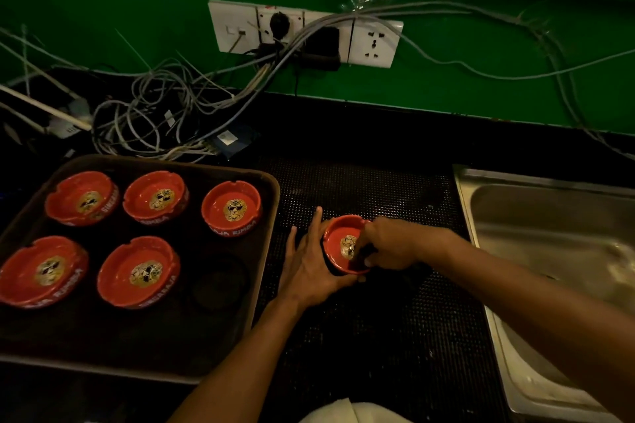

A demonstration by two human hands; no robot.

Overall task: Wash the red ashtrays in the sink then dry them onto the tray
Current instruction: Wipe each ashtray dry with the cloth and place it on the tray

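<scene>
Head cam, left hand (311,268) + right hand (390,247) on red ashtray (338,244), btwn tray (264,251), sink (515,203)

The ashtrays (231,208) are showing glossy red, each carrying a gold-and-black lion face wearing sunglasses in the bowl and white lettering round the outside. The tray (220,347) is looking dark brown. The mat (371,189) is showing black with a dotted grid. The wall (103,3) is glowing green, the socket plate (372,43) white, the cables (161,113) grey, the sink (536,216) dull silver.
</scene>
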